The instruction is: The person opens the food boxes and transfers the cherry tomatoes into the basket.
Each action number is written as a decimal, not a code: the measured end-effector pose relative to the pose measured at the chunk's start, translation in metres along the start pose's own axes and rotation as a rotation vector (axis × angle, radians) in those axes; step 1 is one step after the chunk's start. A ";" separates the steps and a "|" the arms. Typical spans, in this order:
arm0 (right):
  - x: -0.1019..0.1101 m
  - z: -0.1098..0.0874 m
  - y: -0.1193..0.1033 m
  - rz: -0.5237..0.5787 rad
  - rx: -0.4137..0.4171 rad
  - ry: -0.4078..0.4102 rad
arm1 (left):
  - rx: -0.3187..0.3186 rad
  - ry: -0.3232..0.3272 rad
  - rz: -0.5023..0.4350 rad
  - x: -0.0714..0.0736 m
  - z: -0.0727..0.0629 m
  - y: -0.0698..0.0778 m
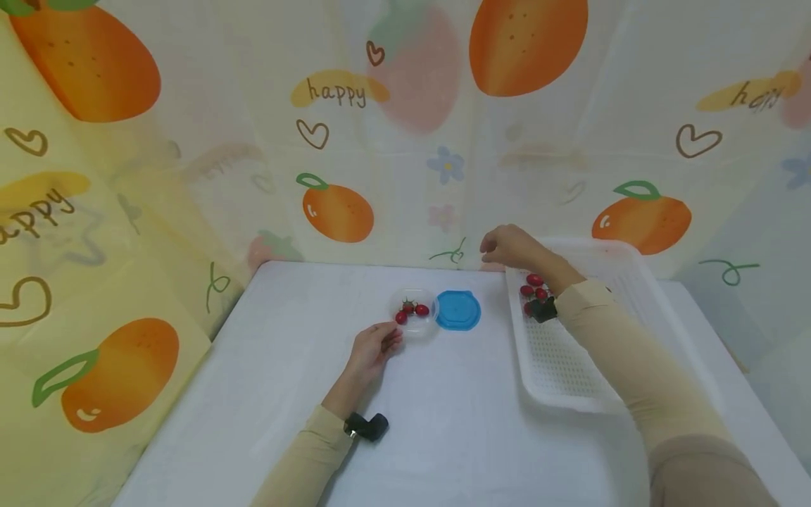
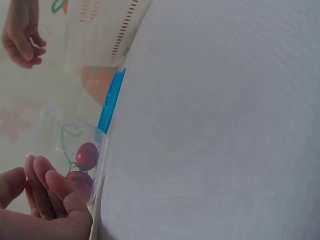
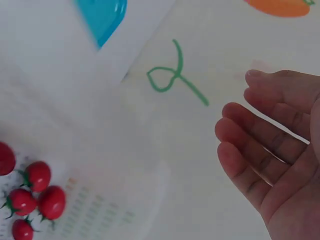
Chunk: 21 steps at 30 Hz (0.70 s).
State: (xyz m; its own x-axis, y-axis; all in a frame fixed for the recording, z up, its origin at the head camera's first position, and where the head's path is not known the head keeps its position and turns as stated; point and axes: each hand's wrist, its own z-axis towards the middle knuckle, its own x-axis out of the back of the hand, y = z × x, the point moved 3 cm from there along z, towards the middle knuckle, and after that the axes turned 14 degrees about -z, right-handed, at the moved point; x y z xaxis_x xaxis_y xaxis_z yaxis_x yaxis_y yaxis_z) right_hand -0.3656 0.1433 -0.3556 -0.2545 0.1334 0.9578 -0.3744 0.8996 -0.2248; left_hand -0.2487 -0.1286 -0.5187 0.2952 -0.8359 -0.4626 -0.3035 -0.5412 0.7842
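My left hand [image 1: 374, 348] is at the near left side of a small clear plastic container [image 1: 418, 328], fingertips right at its wall. Red cherry tomatoes [image 2: 87, 156] with green stems lie inside that container. In the left wrist view the left fingers are loosely bent, holding nothing. My right hand [image 1: 516, 246] hangs in the air over the far left corner of a white basket [image 1: 529, 384]. Its fingers [image 3: 237, 160] are relaxed and slightly bent, with nothing between them. Below the right wrist, several more cherry tomatoes [image 1: 535, 280] lie in the basket.
A blue lid [image 1: 459, 310] lies flat on the white table [image 1: 443, 408], close to the right of the clear container. The basket has slotted walls and a perforated floor. Behind the table hangs a fruit-patterned curtain [image 1: 405, 162].
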 end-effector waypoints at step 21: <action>-0.048 0.034 -0.093 -0.128 0.202 -0.072 | 0.048 0.023 -0.033 -0.003 -0.002 0.000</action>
State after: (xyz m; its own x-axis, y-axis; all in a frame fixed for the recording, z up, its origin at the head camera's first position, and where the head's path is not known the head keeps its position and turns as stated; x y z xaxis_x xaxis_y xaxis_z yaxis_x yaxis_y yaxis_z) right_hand -0.3486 0.0397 -0.3872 -0.2537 -0.0126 0.9672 -0.5767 0.8047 -0.1408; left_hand -0.2477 -0.1259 -0.5166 0.3262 -0.8153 -0.4783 -0.3364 -0.5730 0.7473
